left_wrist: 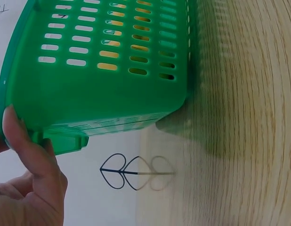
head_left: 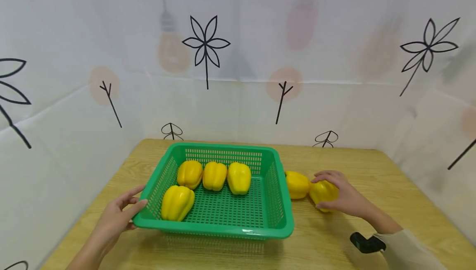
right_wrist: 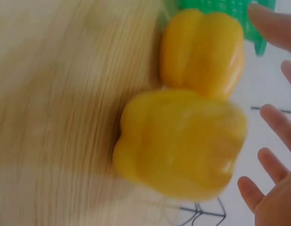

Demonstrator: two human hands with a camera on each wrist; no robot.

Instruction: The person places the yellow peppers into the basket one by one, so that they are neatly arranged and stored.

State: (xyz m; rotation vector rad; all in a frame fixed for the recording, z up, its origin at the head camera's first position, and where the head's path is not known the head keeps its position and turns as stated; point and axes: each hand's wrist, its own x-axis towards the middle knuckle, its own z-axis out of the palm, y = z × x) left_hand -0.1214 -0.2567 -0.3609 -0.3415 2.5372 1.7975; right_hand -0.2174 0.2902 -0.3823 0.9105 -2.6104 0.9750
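Note:
A green plastic basket [head_left: 219, 229] holds several yellow bell peppers [head_left: 177, 204], grouped at its back and left. My left hand [head_left: 111, 220] grips the basket's left rim between thumb and fingers. The left wrist view shows those fingers [left_wrist: 35, 160] at the rim beside a small tab. On the wood table, right of the basket, lie two more yellow bell peppers. One pepper [head_left: 297, 185] is close to the basket wall. Around the other pepper [head_left: 322, 193] my right hand [head_left: 349, 197] is spread. In the right wrist view, its fingers [right_wrist: 277, 125] stand apart from that pepper [right_wrist: 183, 141].
The wooden table [head_left: 372, 179] extends past both sides of the basket. White cloth [head_left: 238, 108] printed with plant drawings encloses the back and sides. A black strap device [head_left: 367, 243] sits at my right wrist, by a light sleeve [head_left: 405, 251].

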